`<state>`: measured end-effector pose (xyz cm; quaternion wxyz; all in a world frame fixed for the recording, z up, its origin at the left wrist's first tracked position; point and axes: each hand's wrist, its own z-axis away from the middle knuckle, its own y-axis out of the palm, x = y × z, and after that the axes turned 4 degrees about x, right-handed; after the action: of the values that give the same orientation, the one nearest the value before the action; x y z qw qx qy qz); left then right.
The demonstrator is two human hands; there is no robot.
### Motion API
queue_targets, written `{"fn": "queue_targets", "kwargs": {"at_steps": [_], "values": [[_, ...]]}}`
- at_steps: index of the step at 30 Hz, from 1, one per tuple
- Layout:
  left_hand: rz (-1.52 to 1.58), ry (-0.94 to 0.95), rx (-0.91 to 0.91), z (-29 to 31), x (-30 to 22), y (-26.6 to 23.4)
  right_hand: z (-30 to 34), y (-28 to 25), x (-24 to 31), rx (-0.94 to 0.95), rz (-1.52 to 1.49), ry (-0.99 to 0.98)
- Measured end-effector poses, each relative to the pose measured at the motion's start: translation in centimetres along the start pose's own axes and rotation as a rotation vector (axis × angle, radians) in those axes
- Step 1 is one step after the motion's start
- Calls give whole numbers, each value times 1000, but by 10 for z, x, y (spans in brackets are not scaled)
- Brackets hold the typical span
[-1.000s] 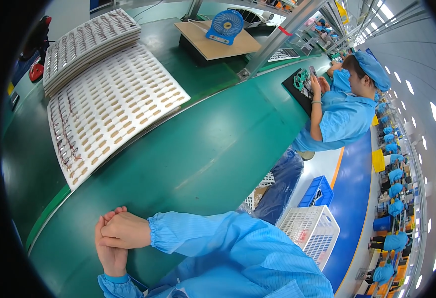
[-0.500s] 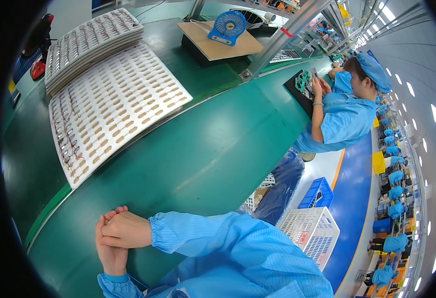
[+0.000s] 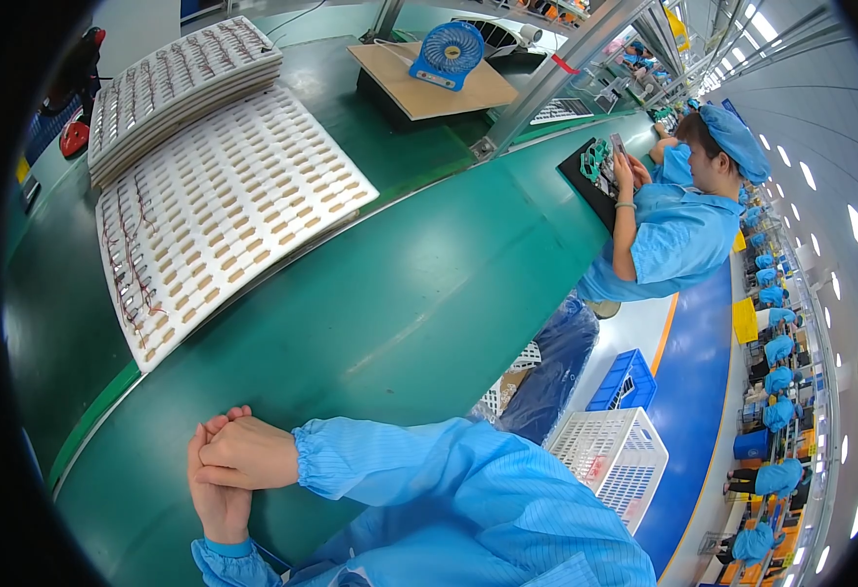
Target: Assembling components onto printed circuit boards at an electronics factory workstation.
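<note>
My two hands rest clasped together over the near left part of the green bench (image 3: 390, 333). My right hand (image 3: 258, 454) reaches in from the right and lies closed over my left hand (image 3: 222, 509). The left one comes up from the lower edge, its curled fingertips showing beyond the right knuckles; some of its fingers are hidden. No tool or part shows in either hand. Beyond them lies a white foam tray (image 3: 253, 196) with rows of slots, a few at its left side holding small parts with dark red wires.
More filled trays (image 3: 189, 78) are stacked behind. A blue fan (image 3: 449, 54) stands on a brown board (image 3: 380, 68) at the back. To the right, a co-worker (image 3: 669, 225) sits by a black tray (image 3: 590, 196) of green parts. A white basket (image 3: 634, 455) stands below the bench edge.
</note>
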<state>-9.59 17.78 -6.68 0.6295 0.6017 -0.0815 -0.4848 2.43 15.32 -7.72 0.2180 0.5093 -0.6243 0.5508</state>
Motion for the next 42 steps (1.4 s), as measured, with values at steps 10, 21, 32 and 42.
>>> {"fn": "queue_targets", "kwargs": {"at_steps": [10,21,32,42], "values": [[-23,4,-4,1,-1,3,-1,1,0,-19,-9,-25],[4,-1,-21,3,3,9,4,-4,4,11,-4,2],[-69,-112,-73,26,-16,-15,-1,28,19,44,-40,142],[15,-137,-39,71,-24,-30,5,61,45,49,-39,110]]}}
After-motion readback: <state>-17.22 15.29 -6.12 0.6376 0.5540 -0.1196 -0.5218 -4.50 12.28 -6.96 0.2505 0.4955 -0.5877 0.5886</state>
